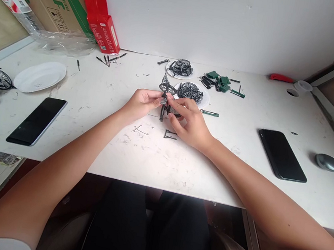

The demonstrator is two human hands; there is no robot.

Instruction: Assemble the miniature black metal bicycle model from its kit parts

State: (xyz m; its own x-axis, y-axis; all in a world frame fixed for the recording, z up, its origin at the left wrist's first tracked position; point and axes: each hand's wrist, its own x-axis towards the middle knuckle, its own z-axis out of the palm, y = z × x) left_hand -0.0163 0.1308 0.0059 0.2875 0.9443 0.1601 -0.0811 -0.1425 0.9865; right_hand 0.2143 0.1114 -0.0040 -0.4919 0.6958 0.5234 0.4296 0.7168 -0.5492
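Head view. From where I stand, both hands meet over a white tabletop (228,161). Landmark for places: the round white plate piled with black spoked wheels (205,100), hereafter the plate.

Thing in hand: a small black spoke-wheeled model bicycle (167,88), just left of the plate and slightly nearer the person. Its long axis appears to run away from the person, one wheel at the far end; the near part is partly hidden by fingers.

Left hand (140,103): thumb and index pinched at the model's left side, beside a small grey perforated flat piece (164,100); cannot tell whether that piece is fixed on. Right hand (194,125): fingers curled against the model's right side; whether they clamp it, cannot tell. The model lies between the hands, close to both fingertips.

Nearer the person than the plate: a black bracket-shaped part (167,134) and a thin grey rod (140,131).
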